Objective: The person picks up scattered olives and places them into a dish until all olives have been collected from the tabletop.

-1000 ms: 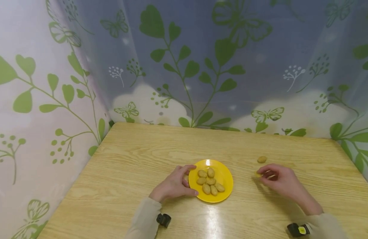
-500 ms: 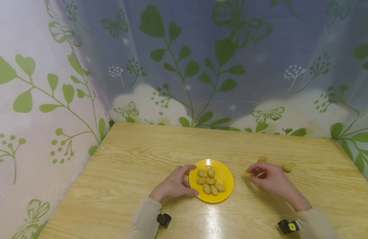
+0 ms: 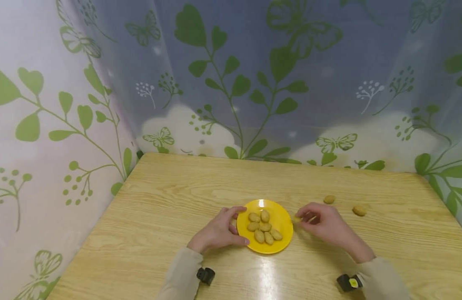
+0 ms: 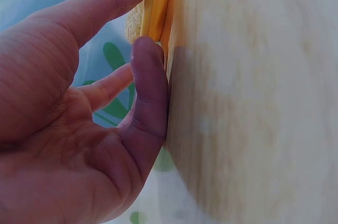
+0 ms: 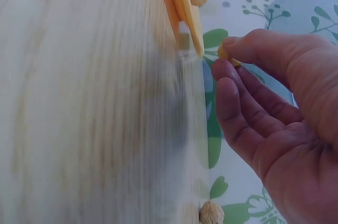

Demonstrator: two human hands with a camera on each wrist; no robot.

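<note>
A round yellow plate point(image 3: 284, 239) bears several tan, oval walnuts point(image 3: 265, 216) with rough shells. My left hand point(image 3: 219, 233) grips its left edge, thumb on the near rim and a fingertip at the far side. In the left wrist view, a curled finger point(image 4: 149, 92) lies low against the plate's edge by the tabletop. Just off the plate's right rim, my right hand point(image 3: 330, 228) pinches one walnut point(image 5: 223, 53) between thumb and fingertips. Most of that walnut is hidden by the fingers. In the right wrist view it is raised above the table, apart from the plate.
Two loose walnuts lie on the wooden table point(image 3: 186, 187), one walnut point(image 3: 329, 199) beyond my right hand and another walnut point(image 3: 359, 210) farther right. A leaf-patterned curtain point(image 3: 231, 83) hangs behind and along the left. Black wrist cameras sit on both sleeves.
My right hand has moved left with the pinched walnut, from the table's right side to the plate's rim. The rightmost walnut has come out from behind it. My left hand and the plate have stayed still.
</note>
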